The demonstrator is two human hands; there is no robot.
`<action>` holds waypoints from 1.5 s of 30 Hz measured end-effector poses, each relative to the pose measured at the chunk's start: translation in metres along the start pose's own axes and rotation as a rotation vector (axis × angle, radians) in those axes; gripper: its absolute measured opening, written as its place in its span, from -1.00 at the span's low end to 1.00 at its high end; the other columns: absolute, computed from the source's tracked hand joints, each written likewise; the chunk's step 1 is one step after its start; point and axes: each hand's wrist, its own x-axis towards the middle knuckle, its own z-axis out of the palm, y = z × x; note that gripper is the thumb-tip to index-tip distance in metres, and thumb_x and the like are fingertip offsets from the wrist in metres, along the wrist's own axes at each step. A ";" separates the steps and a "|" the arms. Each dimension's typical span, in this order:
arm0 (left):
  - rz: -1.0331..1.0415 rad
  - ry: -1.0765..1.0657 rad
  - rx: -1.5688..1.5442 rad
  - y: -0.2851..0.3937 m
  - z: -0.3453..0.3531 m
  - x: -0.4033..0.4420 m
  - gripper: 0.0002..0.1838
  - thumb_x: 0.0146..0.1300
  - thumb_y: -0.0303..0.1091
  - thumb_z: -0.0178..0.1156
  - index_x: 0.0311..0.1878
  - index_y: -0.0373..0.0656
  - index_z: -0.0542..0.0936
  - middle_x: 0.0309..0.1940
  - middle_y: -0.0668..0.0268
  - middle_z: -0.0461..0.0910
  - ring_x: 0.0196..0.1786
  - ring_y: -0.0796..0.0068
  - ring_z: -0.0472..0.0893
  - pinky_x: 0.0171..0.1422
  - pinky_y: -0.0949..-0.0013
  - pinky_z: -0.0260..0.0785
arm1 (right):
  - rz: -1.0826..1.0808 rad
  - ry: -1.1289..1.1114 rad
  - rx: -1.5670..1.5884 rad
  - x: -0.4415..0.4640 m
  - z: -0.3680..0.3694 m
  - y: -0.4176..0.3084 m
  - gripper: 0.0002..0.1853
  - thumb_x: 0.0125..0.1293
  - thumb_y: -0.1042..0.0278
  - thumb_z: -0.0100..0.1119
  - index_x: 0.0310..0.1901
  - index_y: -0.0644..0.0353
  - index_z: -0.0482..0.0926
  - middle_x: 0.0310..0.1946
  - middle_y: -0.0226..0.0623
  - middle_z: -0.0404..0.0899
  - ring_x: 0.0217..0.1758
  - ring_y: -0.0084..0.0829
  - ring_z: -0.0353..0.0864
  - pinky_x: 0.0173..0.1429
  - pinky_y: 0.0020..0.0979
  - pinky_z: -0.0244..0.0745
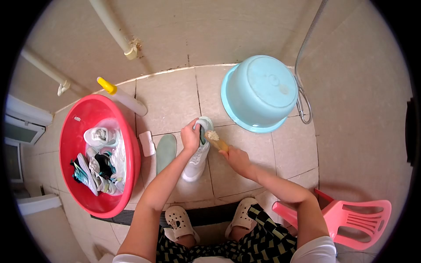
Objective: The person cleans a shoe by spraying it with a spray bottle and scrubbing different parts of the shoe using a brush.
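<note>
A white sneaker (197,160) stands on the tiled floor in front of me, its heel end away from me. My left hand (190,136) is closed around the shoe's collar near the heel. In my right hand (238,160) is a scrub brush (216,140) with a wooden-coloured handle. The brush head is at the shoe's opening on the right side; its bristles look pale. Left of the sneaker lies a grey-green insole (166,152). Beside that is a small pinkish-white flat piece (147,143), whose kind I cannot make out.
At left, a red basin (72,175) holds several shoes in sudsy water. A white bottle with a yellow top (127,100) stands behind it. An upturned light-blue basin (263,92) sits at back right, beside a metal hose (299,57). A pink plastic chair (340,219) is at lower right.
</note>
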 end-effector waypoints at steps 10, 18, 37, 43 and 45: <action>0.059 -0.084 0.003 -0.003 -0.007 -0.001 -0.76 0.13 -0.39 0.16 -0.10 -0.15 0.61 -0.37 -0.06 0.56 -0.33 0.06 0.60 -0.22 0.28 0.41 | 0.043 -0.155 0.057 -0.020 -0.027 0.005 -0.48 0.35 -0.06 -0.17 -0.40 0.33 0.48 -0.54 0.09 0.53 -0.44 0.10 0.52 -0.33 -0.03 0.41; 0.306 -0.058 -0.157 0.032 -0.034 -0.016 -0.70 0.13 -0.52 0.12 -0.02 -0.24 0.55 -0.06 0.02 0.54 -0.05 0.11 0.57 0.01 0.33 0.42 | 0.030 0.027 0.389 0.009 -0.061 -0.029 -0.49 0.38 -0.03 -0.24 -0.32 0.36 0.45 -0.49 0.18 0.51 -0.40 0.15 0.49 -0.33 0.03 0.37; 0.706 0.020 0.023 0.025 -0.050 -0.005 -0.71 0.06 -0.59 0.13 -0.09 -0.25 0.57 -0.10 0.09 0.57 -0.04 0.21 0.58 0.00 0.31 0.47 | -0.032 0.202 0.124 0.059 -0.055 -0.040 -0.47 0.35 -0.04 -0.15 -0.43 0.39 0.46 -0.59 0.13 0.50 -0.43 0.11 0.52 -0.34 -0.08 0.41; 0.558 -0.187 -0.036 0.026 -0.052 0.004 -0.74 0.09 -0.52 0.16 -0.10 -0.22 0.58 -0.13 0.10 0.58 -0.11 0.14 0.59 -0.05 0.31 0.46 | 0.141 0.016 0.391 0.050 -0.055 -0.031 -0.35 0.37 -0.14 -0.31 -0.33 0.42 0.52 -0.50 0.16 0.53 -0.37 0.10 0.54 -0.25 -0.06 0.39; 0.488 -0.276 -0.048 0.025 -0.046 0.010 -0.74 0.09 -0.51 0.15 -0.10 -0.22 0.58 -0.15 0.08 0.58 -0.12 0.12 0.59 -0.05 0.30 0.45 | 0.149 0.016 0.433 0.043 -0.045 -0.027 -0.34 0.37 -0.14 -0.32 -0.36 0.42 0.52 -0.50 0.16 0.53 -0.36 0.10 0.54 -0.24 -0.06 0.38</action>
